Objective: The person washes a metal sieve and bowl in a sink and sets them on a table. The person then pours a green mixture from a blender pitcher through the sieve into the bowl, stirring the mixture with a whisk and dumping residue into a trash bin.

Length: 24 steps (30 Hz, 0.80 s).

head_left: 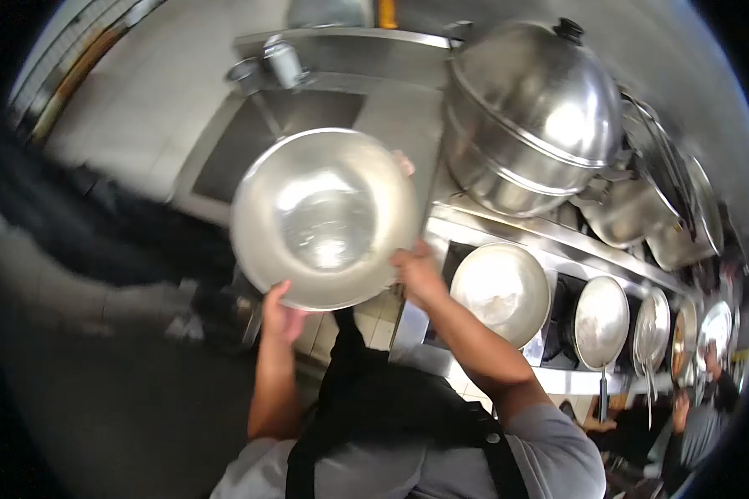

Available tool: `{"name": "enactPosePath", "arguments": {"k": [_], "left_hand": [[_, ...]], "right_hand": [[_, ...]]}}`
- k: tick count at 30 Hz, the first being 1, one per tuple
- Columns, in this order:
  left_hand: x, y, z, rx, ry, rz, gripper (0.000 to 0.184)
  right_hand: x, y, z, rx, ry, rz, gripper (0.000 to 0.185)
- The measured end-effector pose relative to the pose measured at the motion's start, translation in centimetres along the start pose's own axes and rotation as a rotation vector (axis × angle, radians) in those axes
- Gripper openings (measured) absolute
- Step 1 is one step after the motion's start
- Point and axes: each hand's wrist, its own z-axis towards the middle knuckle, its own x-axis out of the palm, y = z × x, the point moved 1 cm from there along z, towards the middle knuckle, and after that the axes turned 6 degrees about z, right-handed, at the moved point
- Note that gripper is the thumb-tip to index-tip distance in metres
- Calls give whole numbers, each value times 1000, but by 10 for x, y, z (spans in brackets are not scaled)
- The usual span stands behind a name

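Note:
A large, wide metal bowl [329,220] is held up in front of my body, over the edge of the sink. My left hand [282,316] grips its near rim at the lower left, thumb on top of the rim and the other fingers underneath. On the bowl's right rim is my right hand [416,268], its fingers closed round the edge. The bowl's inside shows bright reflections; whether it holds any liquid I cannot tell. Part of another hand [404,162] shows behind the bowl's upper right rim; whose it is I cannot make out.
A steel sink [212,145] lies behind the bowl. At the upper right stands a large domed steamer pot [528,116]. Several pans sit along the stove, the nearest a round pan [501,293]. Another person [707,428] works at the far right.

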Motion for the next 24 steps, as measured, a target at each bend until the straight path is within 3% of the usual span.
{"name": "enactPosePath", "arguments": {"k": [1, 4, 8, 9, 14, 20, 24], "left_hand": [[-25, -12, 21, -23, 75, -19, 62], [-73, -61, 89, 10, -66, -131, 56], [-164, -85, 201, 11, -295, 69, 34], [-139, -111, 212, 28, -406, 123, 34], [-206, -123, 323, -129, -363, 157, 45], [-221, -133, 378, -149, -441, 198, 53], [-242, -133, 404, -210, -456, 223, 46]], "right_hand": [[27, 13, 12, -21, 54, 52, 46], [80, 25, 95, 43, 266, -127, 44], [124, -5, 253, 14, 128, -119, 39], [132, -14, 295, -7, 114, -126, 36], [193, -31, 478, -149, 75, -289, 33], [258, -61, 621, 105, -29, 7, 54], [276, -72, 663, 89, 77, 260, 53]]}}
